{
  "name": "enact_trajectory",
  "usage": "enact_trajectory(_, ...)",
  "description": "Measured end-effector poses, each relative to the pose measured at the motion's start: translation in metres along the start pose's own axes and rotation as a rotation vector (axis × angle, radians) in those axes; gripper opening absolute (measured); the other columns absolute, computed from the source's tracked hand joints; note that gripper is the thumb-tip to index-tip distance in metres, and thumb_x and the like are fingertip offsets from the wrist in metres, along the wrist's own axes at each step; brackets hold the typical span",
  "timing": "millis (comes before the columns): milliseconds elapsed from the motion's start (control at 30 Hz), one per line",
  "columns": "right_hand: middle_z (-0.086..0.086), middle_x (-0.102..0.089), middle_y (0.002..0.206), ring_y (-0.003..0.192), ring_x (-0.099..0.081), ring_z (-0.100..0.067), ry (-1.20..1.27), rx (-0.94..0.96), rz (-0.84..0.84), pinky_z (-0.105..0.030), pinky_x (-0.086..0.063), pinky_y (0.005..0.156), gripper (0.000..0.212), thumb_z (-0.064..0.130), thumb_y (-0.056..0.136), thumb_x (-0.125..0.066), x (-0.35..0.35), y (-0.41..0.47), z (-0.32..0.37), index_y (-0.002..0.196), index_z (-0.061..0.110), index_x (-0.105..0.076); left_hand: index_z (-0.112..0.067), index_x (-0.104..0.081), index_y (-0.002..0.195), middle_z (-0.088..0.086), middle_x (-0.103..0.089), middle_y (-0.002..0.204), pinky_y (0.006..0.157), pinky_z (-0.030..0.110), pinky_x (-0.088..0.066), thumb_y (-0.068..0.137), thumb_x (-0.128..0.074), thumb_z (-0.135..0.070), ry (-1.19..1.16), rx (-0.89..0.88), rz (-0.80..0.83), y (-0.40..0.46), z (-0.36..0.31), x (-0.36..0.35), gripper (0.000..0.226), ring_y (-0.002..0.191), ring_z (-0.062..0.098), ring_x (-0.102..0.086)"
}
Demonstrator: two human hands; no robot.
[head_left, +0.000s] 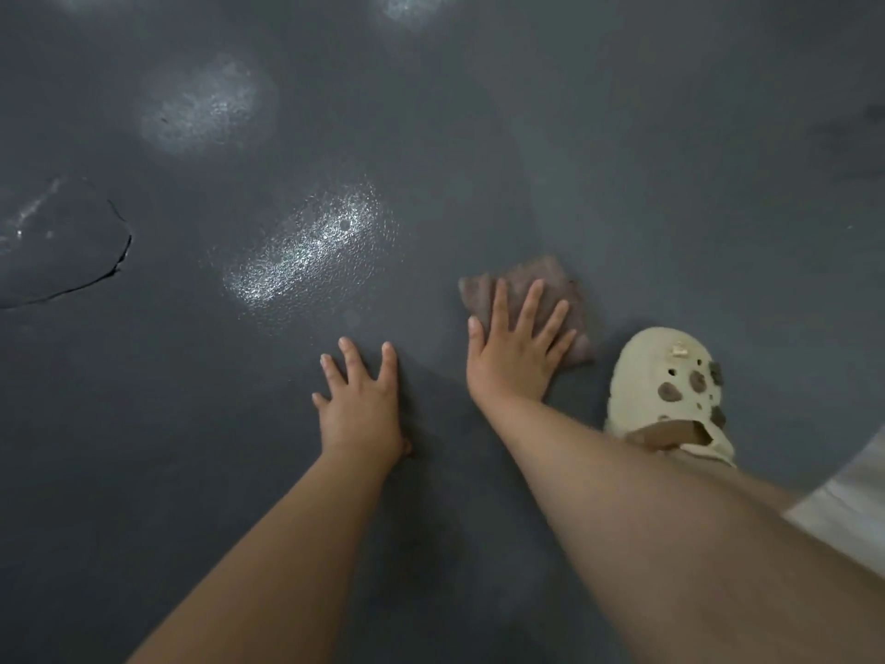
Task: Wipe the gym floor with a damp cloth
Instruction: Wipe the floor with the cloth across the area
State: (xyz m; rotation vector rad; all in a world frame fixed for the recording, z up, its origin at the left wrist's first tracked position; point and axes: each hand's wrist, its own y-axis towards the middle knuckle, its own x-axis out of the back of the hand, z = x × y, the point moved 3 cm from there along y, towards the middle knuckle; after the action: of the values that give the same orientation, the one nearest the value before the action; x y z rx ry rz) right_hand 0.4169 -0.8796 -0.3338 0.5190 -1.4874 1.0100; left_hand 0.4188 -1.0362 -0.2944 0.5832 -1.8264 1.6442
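A brownish folded cloth [550, 285] lies flat on the dark grey gym floor [479, 151]. My right hand [515, 349] presses on the cloth with straight, spread fingers and covers its near half. My left hand [361, 404] rests palm down on the bare floor to the left of the cloth, fingers spread, holding nothing. Both forearms reach in from the bottom of the view.
A cream clog with brown spots [670, 390] stands on the floor just right of the cloth. Shiny light patches [311, 246] show on the floor ahead of my left hand. A curved crack in the floor covering [110, 261] runs at the far left.
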Motion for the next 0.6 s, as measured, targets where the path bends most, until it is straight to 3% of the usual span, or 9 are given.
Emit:
enact_trajectory(67, -0.018, -0.038, 0.148, 0.131, -0.034, -0.051, -0.018, 0.052, 0.007, -0.069, -0.025, 0.101, 0.058, 0.05, 0.088, -0.031, -0.011, -0.028, 0.001, 0.14, 0.027, -0.045, -0.023, 0.011, 0.15, 0.022, 0.02, 0.153, 0.111, 0.053, -0.025, 0.075, -0.077, -0.041, 0.005, 0.002, 0.005, 0.0, -0.001, 0.0, 0.118, 0.142, 0.045, 0.008)
enact_trajectory(133, -0.018, -0.042, 0.145, 0.128, -0.038, -0.051, -0.027, 0.058, 0.031, -0.069, -0.028, 0.098, 0.06, 0.051, 0.087, -0.03, -0.013, -0.036, -0.002, 0.139, 0.025, -0.047, -0.022, 0.011, 0.15, 0.023, 0.02, 0.153, 0.111, 0.054, -0.025, 0.075, -0.077, -0.041, 0.007, 0.001, 0.003, 0.001, -0.002, 0.0, 0.118, 0.142, 0.045, 0.007)
enact_trajectory(233, -0.014, -0.017, 0.157, 0.14, -0.013, -0.049, -0.055, 0.135, 0.043, -0.066, -0.009, 0.108, 0.063, 0.056, 0.09, -0.018, -0.008, -0.015, -0.003, 0.148, 0.033, -0.025, -0.023, 0.011, 0.15, 0.023, 0.02, 0.153, 0.112, 0.054, -0.025, 0.075, -0.077, -0.04, -0.003, 0.001, 0.004, 0.003, -0.001, -0.001, 0.117, 0.142, 0.045, 0.007)
enact_trajectory(367, -0.004, 0.012, 0.159, 0.142, 0.015, -0.041, -0.098, 0.263, 0.079, -0.059, 0.008, 0.111, 0.059, 0.056, 0.096, -0.024, 0.012, 0.047, 0.0, 0.149, 0.041, -0.001, -0.025, 0.009, 0.151, 0.021, 0.02, 0.153, 0.111, 0.054, -0.024, 0.073, -0.078, -0.038, -0.026, -0.001, 0.011, 0.004, 0.0, -0.001, 0.118, 0.142, 0.045, 0.008)
enact_trajectory(500, 0.001, 0.012, 0.159, 0.143, 0.015, -0.036, -0.138, 0.366, 0.108, -0.056, 0.009, 0.114, 0.058, 0.057, 0.096, -0.024, 0.028, 0.084, -0.006, 0.149, 0.043, -0.004, -0.026, 0.008, 0.151, 0.02, 0.021, 0.153, 0.111, 0.054, -0.024, 0.073, -0.079, -0.037, -0.04, -0.002, 0.015, 0.004, 0.002, -0.001, 0.118, 0.143, 0.044, 0.009)
enact_trajectory(600, -0.002, 0.005, 0.16, 0.144, 0.009, -0.038, -0.064, 0.205, 0.054, -0.054, 0.006, 0.114, 0.057, 0.054, 0.097, -0.026, 0.025, 0.073, -0.017, 0.15, 0.04, -0.009, -0.026, 0.008, 0.151, 0.02, 0.021, 0.153, 0.111, 0.054, -0.024, 0.072, -0.08, -0.037, -0.043, -0.001, 0.018, 0.004, 0.002, -0.001, 0.118, 0.143, 0.044, 0.009)
